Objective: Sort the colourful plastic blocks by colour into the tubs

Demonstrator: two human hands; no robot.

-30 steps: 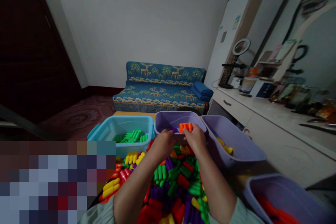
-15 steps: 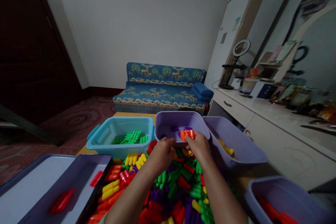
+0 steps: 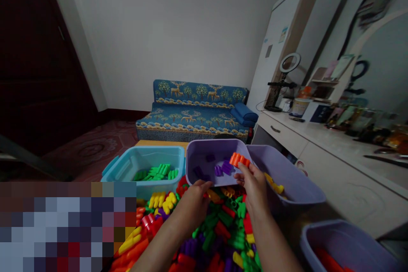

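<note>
My right hand (image 3: 253,182) pinches an orange ribbed plastic building block (image 3: 239,160) over the right side of the middle purple bin (image 3: 219,142). Several purple blocks (image 3: 226,167) lie on that bin's floor. My left hand (image 3: 198,195) is by the bin's front rim with its fingers curled. What those fingers hold, if anything, I cannot make out; an orange-yellow block (image 3: 214,196) shows right beside them. Under both hands spreads a heap of mixed blocks (image 3: 223,231) in red, green, yellow, purple and orange.
To the left stands a light blue bin (image 3: 143,149) with green blocks. A second purple bin (image 3: 296,174) holds yellow pieces, and another (image 3: 353,238) at lower right has red ones. Pixelation covers the lower left corner. Beyond are a patterned sofa (image 3: 191,112) and a white dresser (image 3: 318,144).
My right hand has moved slightly right with the orange block, and its lower fingers have spread. The purple blocks in the middle bin show more fully. My left hand stays near the rim.
</note>
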